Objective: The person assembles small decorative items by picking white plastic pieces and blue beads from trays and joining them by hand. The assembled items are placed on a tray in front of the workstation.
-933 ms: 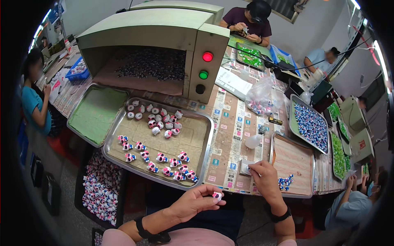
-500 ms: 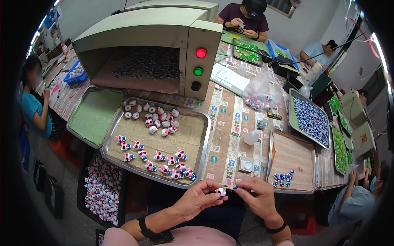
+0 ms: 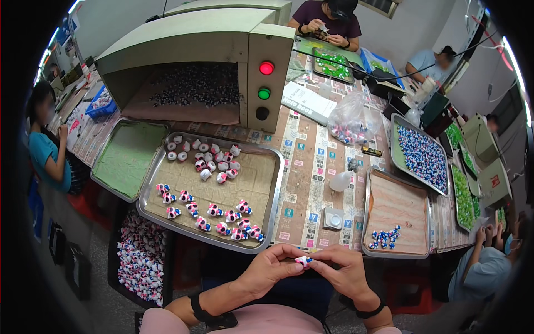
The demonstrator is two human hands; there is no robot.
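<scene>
Between the fingertips of my left hand (image 3: 266, 273) is a small white figurine head (image 3: 303, 260) with pink on it. My right hand (image 3: 342, 270) pinches a small blue body piece (image 3: 310, 261) that meets the head; its fingers partly hide the joint. Ahead on the left lies a metal tray (image 3: 253, 178) with a brown lining. Loose white-and-pink heads (image 3: 222, 161) sit in its far half, and several figurines with blue bodies (image 3: 214, 210) in its near half. To the right, a lined tray (image 3: 397, 200) holds a few blue-and-white body pieces (image 3: 384, 239).
A conveyor oven (image 3: 268, 55) with lit lamps stands behind the left tray. A black bin (image 3: 139, 256) of figurines is below left. On the table are a white bottle (image 3: 340, 181), a small white box (image 3: 334, 219) and a plastic bag (image 3: 350, 119). Other people sit around the table.
My right hand has moved left and brought the blue piece against the head. The head has turned in my left fingers. The view has shifted slightly.
</scene>
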